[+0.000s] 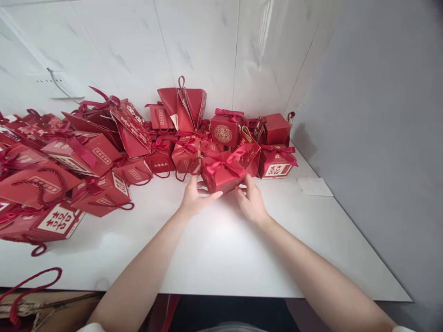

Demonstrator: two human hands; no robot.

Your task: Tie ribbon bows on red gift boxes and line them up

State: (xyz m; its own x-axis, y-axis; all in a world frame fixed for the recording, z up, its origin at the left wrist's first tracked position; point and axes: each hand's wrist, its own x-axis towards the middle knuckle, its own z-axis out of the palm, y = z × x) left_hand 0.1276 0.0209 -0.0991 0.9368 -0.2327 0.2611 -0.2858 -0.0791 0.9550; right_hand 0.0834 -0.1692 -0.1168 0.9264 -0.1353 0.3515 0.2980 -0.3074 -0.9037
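Both hands, left (195, 197) and right (251, 201), grasp the ribboned box (222, 174) before the pile (180, 138); grip sides evenly, sparing the bow.

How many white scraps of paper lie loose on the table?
1. The white paper scrap lies flat on the white table near the right wall, right of the red box both hands hold. Others may be hidden under the boxes.

Red gift bags (51, 184) piled along the white table's (214, 249) left side and back. White paper scrap (314, 186) lies right, near grey wall (380, 138). Open red box (183, 108) stands at the tiled wall (138, 41).
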